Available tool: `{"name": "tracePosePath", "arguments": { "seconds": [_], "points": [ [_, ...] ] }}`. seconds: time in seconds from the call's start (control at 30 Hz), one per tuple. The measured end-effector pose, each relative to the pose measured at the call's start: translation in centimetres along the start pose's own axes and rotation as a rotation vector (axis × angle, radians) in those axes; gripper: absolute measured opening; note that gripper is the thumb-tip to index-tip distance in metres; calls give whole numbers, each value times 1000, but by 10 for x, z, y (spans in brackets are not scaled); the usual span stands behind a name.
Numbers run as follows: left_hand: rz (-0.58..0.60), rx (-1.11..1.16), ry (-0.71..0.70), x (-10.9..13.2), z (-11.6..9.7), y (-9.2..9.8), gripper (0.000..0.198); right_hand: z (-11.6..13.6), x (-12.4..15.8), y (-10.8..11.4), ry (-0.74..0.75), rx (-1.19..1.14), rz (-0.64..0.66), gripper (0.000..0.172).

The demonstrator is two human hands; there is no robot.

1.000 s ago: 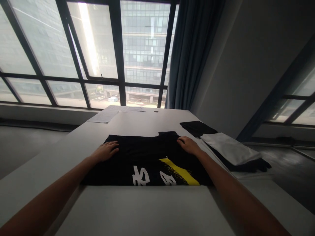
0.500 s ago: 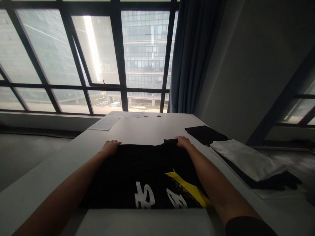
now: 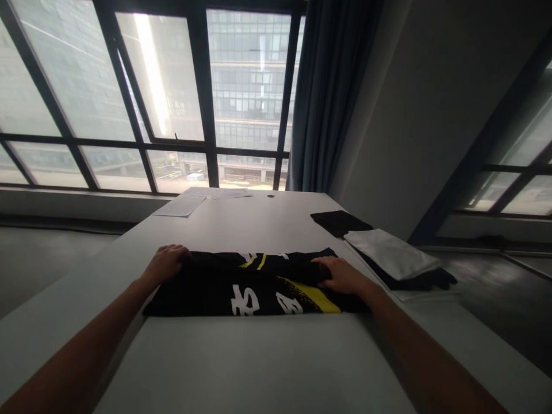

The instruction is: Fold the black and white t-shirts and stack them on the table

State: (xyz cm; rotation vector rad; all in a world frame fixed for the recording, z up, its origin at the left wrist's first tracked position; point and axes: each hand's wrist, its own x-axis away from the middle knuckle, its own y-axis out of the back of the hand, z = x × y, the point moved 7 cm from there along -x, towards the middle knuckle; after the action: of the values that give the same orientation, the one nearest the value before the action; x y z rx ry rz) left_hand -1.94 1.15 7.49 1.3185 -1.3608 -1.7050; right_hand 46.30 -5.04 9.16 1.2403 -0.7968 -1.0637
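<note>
A black T-shirt (image 3: 211, 293) with white lettering and a yellow patch lies folded in a wide band across the white table (image 3: 259, 356). Its far part is doubled over, and bits of white and yellow print show on that upper layer. At the far left corner, the fingers of my left hand (image 3: 169, 261) are closed on the cloth, their tips partly hidden. My right hand (image 3: 340, 276) grips the right end of the fold, thumb towards me and fingers over the top.
Papers (image 3: 183, 206) lie at the table's far left. Along the right edge are a dark folded cloth (image 3: 340, 221) and a pale grey flat bundle (image 3: 394, 253) over more dark fabric. Windows and a blue curtain (image 3: 332, 98) stand beyond the far end.
The T-shirt's far part has been folded over towards me, making it narrower. Its near edge now lies farther from me. My right hand has come lower and right; the view has shifted slightly.
</note>
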Motion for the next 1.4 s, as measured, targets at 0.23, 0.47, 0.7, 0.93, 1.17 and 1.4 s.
{"name": "tracePosePath", "arguments": {
  "seconds": [0.23,0.47,0.7,0.93,1.17,1.4],
  "points": [
    [1,-27,51,24,-7,-13,44,6,4,-5,46,-75,-212,33],
    [61,-26,61,35,3,-19,45,16,32,-6,-159,43,133,46],
    [248,144,-45,46,0,-60,66,28,41,-54,-597,42,348,76],
    [262,69,128,45,18,-63,63,7,-21,-73,-433,65,249,74],
    [253,-6,338,46,12,-56,64,-18,-129,-67,-310,170,121,72],
    [125,-14,141,44,-18,-47,54,27,-149,-76,-539,148,120,71]
  ]
}}
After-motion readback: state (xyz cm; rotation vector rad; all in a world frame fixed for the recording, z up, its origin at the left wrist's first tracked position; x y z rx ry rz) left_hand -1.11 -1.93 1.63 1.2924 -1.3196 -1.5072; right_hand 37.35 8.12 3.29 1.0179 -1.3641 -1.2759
